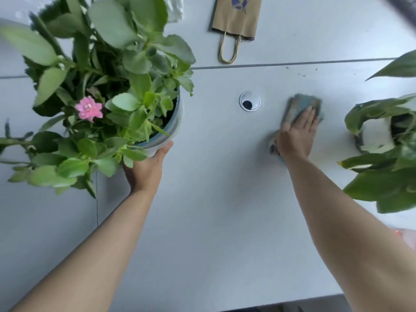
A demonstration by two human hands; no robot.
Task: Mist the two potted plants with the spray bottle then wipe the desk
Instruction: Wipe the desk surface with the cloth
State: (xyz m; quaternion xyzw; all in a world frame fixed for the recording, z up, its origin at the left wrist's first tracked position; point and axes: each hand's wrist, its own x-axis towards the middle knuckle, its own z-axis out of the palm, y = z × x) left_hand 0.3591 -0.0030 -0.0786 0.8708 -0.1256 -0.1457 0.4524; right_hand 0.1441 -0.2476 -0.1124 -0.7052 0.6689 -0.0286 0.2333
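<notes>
A: Why is the left hand cupped round the flowering pot at nine o'clock?
B: Probably shifting it so the surface can be wiped. At three o'clock, the right hand, fingers flat, presses the cloth near the second plant.

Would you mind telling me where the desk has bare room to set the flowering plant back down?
The widest bare patch of the desk is the near middle, between the two forearms. A smaller one lies beyond the cable grommet, right of the paper bag. Crowded: the right edge, by the second potted plant, and where the right hand presses the cloth.
</notes>
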